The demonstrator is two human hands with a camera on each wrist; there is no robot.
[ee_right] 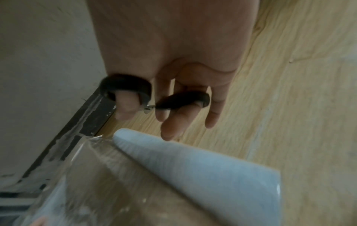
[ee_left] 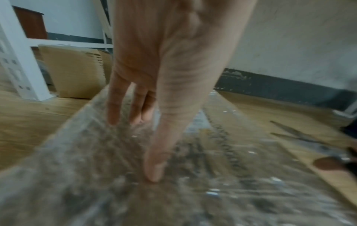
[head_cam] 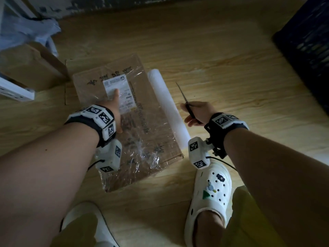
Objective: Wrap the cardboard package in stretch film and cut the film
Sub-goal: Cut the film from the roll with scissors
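Note:
A flat cardboard package (head_cam: 142, 107) lies on the wooden floor, covered in shiny stretch film (head_cam: 144, 150). A white shipping label (head_cam: 117, 86) shows under the film. My left hand (head_cam: 115, 106) presses flat on the package with straight fingers (ee_left: 154, 168). The white film roll (head_cam: 167, 106) lies along the package's right edge, also seen as a pale cylinder (ee_right: 193, 168) in the right wrist view. My right hand (head_cam: 195, 111) holds black-handled scissors (head_cam: 187, 102) just right of the roll, thumb and a finger through the loops (ee_right: 125, 87). Their blades (ee_left: 295, 134) stand apart.
A brown cardboard box (head_cam: 30, 68) and a white shelf frame (head_cam: 16, 90) stand at the left, with a blue plastic bag (head_cam: 26, 29) behind. A dark crate (head_cam: 309, 47) sits at the right. My white clogs (head_cam: 208, 193) are near the package's front edge.

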